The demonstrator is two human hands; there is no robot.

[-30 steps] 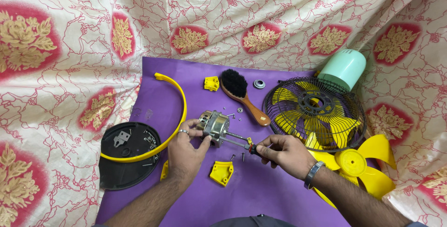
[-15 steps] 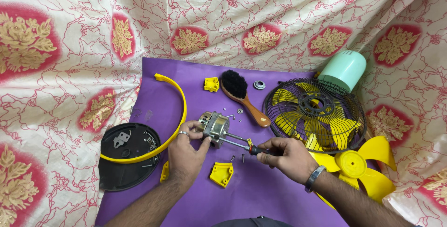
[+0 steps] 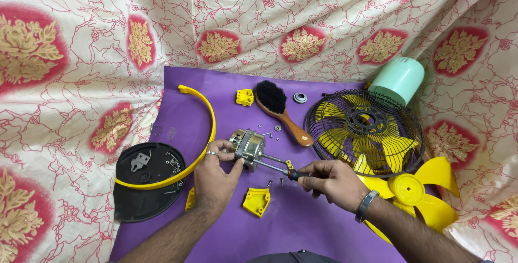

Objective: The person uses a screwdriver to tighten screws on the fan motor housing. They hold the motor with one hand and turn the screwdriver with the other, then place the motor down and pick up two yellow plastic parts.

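Two hands busy | left hand (image 3: 215, 174) steadies fan motor (image 3: 248, 147) | right hand (image 3: 332, 181) drives screwdriver (image 3: 278, 170)

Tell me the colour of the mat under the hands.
The mat is plain purple, lying on a cream cloth with red floral medallions. Head view shows it best.

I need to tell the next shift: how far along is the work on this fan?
Stripped down: the wire guard, yellow blade and black base plate lie apart on the mat. In hand: left hand steadies the motor, right hand drives a screwdriver into it. Loose screws remain beside it.
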